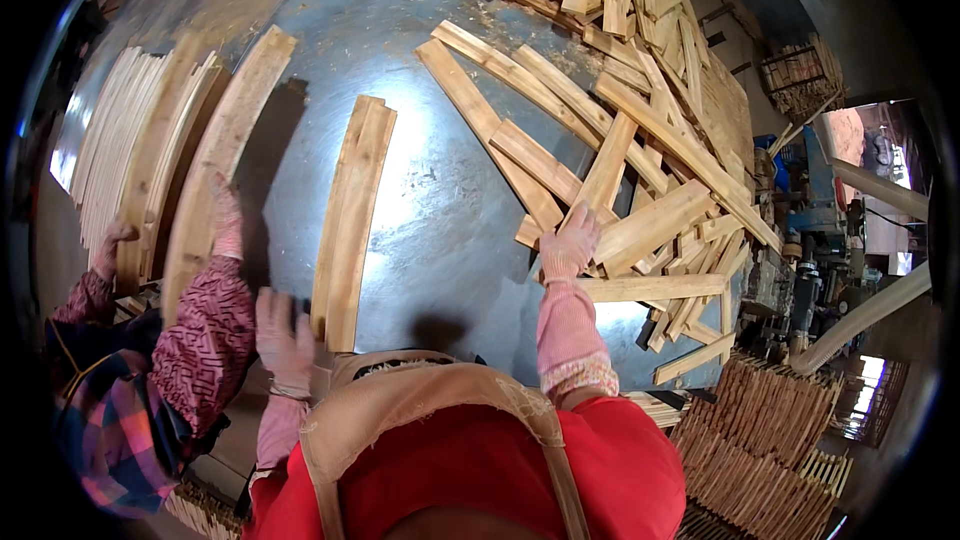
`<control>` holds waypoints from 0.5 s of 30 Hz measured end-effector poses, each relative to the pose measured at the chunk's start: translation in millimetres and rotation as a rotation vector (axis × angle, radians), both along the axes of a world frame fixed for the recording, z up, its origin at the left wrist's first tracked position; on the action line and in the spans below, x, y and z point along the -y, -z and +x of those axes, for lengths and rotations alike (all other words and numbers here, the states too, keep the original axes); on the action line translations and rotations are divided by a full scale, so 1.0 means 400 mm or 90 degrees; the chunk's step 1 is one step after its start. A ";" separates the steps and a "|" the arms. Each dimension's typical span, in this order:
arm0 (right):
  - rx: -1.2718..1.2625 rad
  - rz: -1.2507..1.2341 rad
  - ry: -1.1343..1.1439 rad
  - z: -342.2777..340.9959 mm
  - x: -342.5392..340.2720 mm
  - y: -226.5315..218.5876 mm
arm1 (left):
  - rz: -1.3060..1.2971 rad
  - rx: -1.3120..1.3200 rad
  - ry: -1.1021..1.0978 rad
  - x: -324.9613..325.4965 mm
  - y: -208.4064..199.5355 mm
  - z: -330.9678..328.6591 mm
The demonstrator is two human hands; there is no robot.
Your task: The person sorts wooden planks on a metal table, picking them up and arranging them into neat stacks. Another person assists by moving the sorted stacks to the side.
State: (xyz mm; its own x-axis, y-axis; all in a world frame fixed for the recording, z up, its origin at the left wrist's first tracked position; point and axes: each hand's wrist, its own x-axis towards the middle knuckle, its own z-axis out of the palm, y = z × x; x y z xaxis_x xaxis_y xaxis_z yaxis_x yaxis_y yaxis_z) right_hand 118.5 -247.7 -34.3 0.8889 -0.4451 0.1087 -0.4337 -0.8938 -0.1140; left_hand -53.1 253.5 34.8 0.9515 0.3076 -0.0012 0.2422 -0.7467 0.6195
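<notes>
We wear a bright red shirt (pixel 625 460), a tan apron (pixel 400 408) with narrow straps (pixel 566 490), and pink oversleeves (pixel 568 325) with a speckled right cuff (pixel 580 375).

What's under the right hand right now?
The right hand lies over the near part of a slanting wooden board; a wider board shows just beside it. Whatever is directly beneath the palm is covered.

A pale, straight plank (pixel 606 172) slants forward and rightward from the right hand (pixel 570 240), which touches its near end. Two light-brown planks (pixel 352 220) lie side by side on the desk (pixel 440 280), ahead and right of the left hand (pixel 287 342).
</notes>
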 end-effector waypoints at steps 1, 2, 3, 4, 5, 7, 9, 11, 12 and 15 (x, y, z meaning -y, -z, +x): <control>0.012 0.011 -0.003 -0.025 0.013 0.013 | 0.103 0.073 0.168 0.008 0.005 0.008; 0.020 0.126 -0.018 -0.039 -0.018 -0.027 | -0.028 -0.020 0.165 0.073 -0.029 0.046; 0.076 0.322 -0.029 -0.062 -0.058 -0.041 | -0.159 -0.112 0.163 0.161 -0.075 0.105; 0.136 0.516 -0.031 -0.088 -0.106 -0.051 | -0.220 -0.009 0.182 0.225 0.012 0.122; 0.139 0.603 -0.052 -0.092 -0.127 -0.059 | -0.435 -0.078 0.147 0.303 0.056 0.165; 0.089 0.654 -0.128 -0.080 -0.167 -0.079 | -0.685 -0.197 0.107 0.427 0.097 0.290; -0.001 0.579 -0.197 -0.057 -0.175 -0.092 | -0.824 -0.305 0.124 0.467 0.125 0.382; -0.093 0.504 -0.263 -0.038 -0.169 -0.091 | -0.896 -0.414 0.129 0.471 0.112 0.419; -0.111 0.264 -0.233 0.026 -0.117 -0.067 | -0.830 -0.419 0.134 0.457 0.100 0.422; 0.038 -0.151 -0.259 0.140 0.131 0.044 | -0.701 -0.371 0.092 0.408 0.077 0.393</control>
